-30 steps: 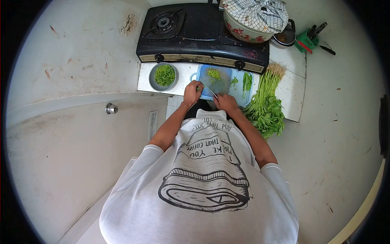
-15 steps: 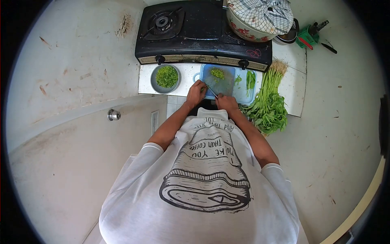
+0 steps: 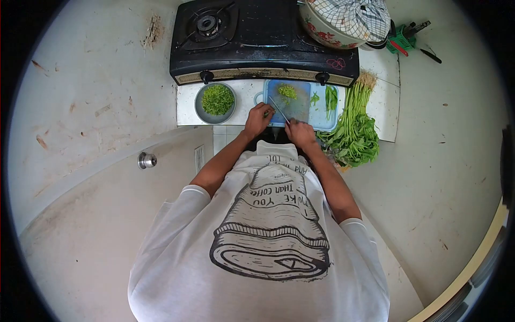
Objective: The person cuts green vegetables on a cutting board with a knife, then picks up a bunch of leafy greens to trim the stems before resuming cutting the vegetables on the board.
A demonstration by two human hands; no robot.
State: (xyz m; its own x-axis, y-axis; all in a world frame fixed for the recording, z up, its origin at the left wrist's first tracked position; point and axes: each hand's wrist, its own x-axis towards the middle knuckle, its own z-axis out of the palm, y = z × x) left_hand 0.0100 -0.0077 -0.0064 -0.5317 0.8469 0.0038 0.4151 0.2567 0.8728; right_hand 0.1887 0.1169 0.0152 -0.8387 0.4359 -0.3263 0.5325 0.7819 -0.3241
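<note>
My right hand [image 3: 301, 133] is closed round the handle of a knife [image 3: 278, 109], its thin blade slanting up and left over the cutting board [image 3: 300, 110]. At the board's left edge, my left hand [image 3: 258, 119] has its fingers curled round a bit of green stems, mostly covered by the fingers. A small heap of chopped greens [image 3: 287, 92] lies near the board's far side. The board rests in a light blue tray [image 3: 335, 121], where a few leafy stalks [image 3: 331, 98] lie at the right.
To the left stands a grey bowl [image 3: 233, 110] of chopped greens. A large bunch of leafy greens [image 3: 357, 129] lies right of the tray. Behind are a black gas stove [image 3: 263, 56], a cloth-covered pot [image 3: 327, 38] and a green basket [image 3: 399, 42] with utensils.
The knife blade has swung away from my left hand's fingertips and now points further up the board. The whole view has shifted slightly.
</note>
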